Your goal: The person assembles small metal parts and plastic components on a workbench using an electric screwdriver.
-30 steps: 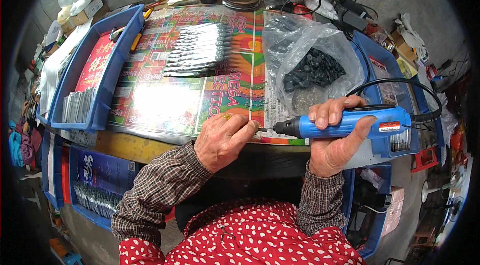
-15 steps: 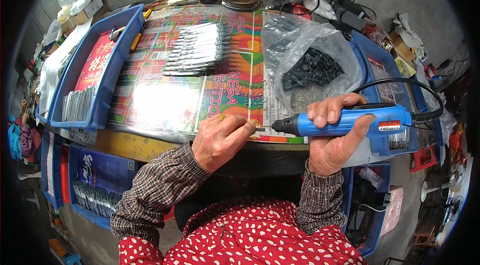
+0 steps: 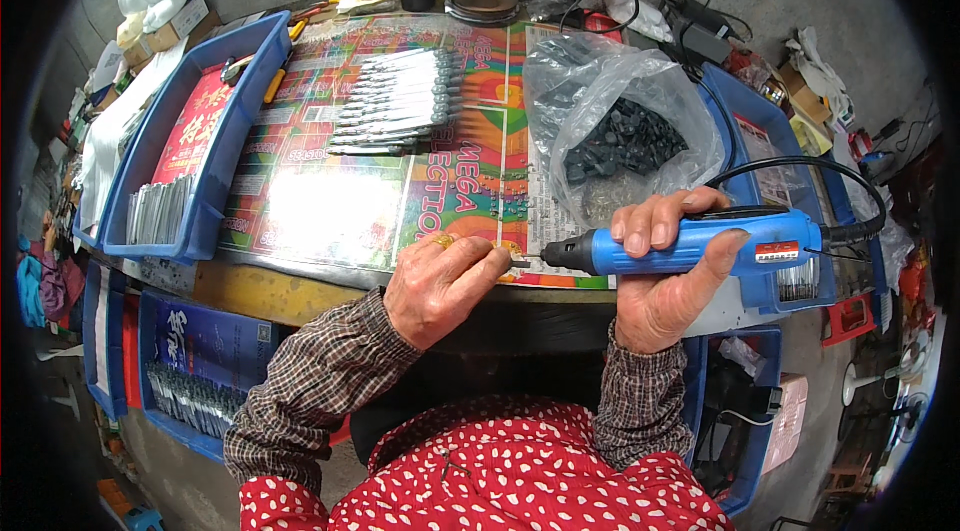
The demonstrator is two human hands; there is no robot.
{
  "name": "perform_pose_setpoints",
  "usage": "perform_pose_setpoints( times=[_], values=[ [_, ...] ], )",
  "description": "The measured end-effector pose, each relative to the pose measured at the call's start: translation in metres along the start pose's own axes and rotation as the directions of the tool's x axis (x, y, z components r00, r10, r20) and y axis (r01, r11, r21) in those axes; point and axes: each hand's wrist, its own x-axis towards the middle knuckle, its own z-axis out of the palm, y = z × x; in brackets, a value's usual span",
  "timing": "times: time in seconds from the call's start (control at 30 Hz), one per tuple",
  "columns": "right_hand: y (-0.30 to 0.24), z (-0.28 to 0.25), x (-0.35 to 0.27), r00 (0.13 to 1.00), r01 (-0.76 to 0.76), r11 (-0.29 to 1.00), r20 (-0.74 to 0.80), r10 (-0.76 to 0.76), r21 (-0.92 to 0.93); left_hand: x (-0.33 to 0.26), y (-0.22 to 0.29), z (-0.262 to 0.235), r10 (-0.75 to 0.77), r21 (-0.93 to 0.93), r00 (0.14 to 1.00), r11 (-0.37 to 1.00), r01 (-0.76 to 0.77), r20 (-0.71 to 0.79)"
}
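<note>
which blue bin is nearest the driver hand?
The blue bin on the right, directly behind the right hand holding the blue electric screwdriver; the others sit far left.

Small assembly workshop, as your surroundings show: bench covered in colourful printed paper; blue parts bin at ten o'clock holding metal strips; row of metal pieces at twelve; bag of black parts at one; corded blue power screwdriver at three.
</note>
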Motion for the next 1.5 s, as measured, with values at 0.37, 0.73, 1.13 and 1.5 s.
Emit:
perform_pose_setpoints(
  times=[0.37,0.73,1.13,1.5],
  values=[
    [0.0004,0.0076,0.0008,0.999,0.039,0.999,0.013,-0.039,0.027,-0.0006,0.0003,0.0017,-0.001,-0.023,1.000,1.000,0.000,-0.027],
    [0.0021,0.0074,0.0005,0.999,0.043,0.999,0.018,-0.043,0.029,-0.0013,0.0002,-0.0002,0.017,0.001,1.000,1.000,-0.017,-0.008],
    [0.0027,0.0077,0.0000,0.999,0.033,0.999,0.010,-0.033,0.024,-0.0013,-0.0003,0.0003,0.011,-0.029,0.999,0.999,-0.013,-0.047],
    [0.0034,0.0070,0.0004,0.999,0.035,0.999,0.009,-0.035,0.032,0.0019,0.0010,-0.0063,0.051,0.005,0.999,0.999,-0.051,0.006]
  ],
)
